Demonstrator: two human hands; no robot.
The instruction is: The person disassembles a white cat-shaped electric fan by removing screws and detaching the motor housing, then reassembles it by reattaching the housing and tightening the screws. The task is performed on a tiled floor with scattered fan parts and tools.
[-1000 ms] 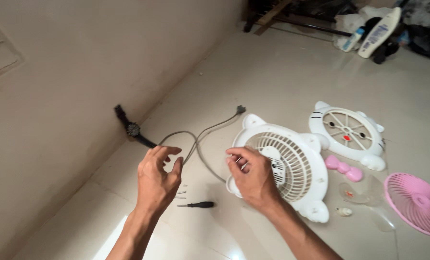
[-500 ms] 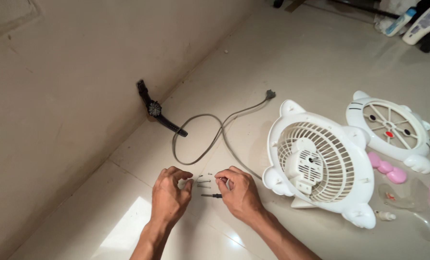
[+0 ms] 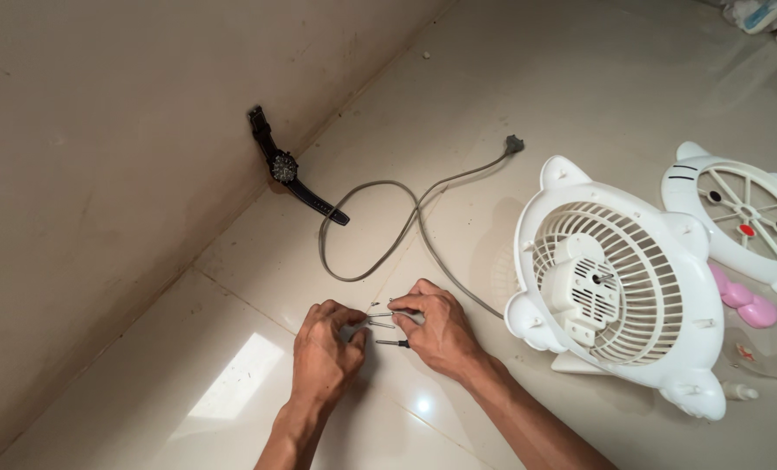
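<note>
left hand (image 3: 326, 352): on floor tile, fingers curled, touches long screws (image 3: 381, 318) | right hand (image 3: 436, 326): pinches same screws, just above small screwdriver (image 3: 392, 343) | white fan housing (image 3: 619, 283): lies right, apart

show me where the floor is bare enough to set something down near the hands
Bare tile lies left of the left hand up to the wall, and beyond the grey cord toward the plug. Crowded: screws between both hands, and right of the right hand by the white fan housing.
</note>
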